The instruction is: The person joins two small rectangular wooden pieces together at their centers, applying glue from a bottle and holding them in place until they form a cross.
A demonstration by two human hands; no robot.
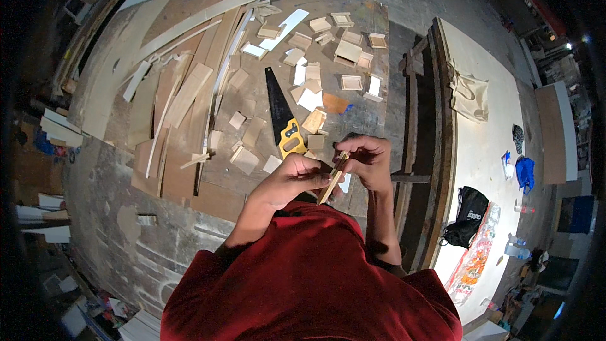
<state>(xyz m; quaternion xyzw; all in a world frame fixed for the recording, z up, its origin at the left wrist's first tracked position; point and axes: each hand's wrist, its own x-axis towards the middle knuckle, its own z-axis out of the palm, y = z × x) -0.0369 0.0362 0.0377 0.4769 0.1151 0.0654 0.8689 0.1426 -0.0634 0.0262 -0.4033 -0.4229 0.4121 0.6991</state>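
Note:
Close in front of my chest, both hands grip a small, thin piece of wood (329, 189), held tilted. My left hand (295, 180) pinches it from the left, thumb and fingers pressed together. From the right, my right hand (366, 159) holds its upper end, fingers curled round it. Part of the piece is hidden behind my fingers. Just beyond my left hand lies a handsaw with a black blade (278, 102) and a yellow handle (291, 138). Small wood blocks and offcuts (314, 121) lie around the saw.
Long boards and strips (189, 95) lie to the left. Several small box-like wooden pieces (348, 53) are scattered farther off. At right stands a raised pale wooden table (499, 145) bearing a cloth bag (468, 98), a black drawstring bag (470, 205) and a blue item (524, 172).

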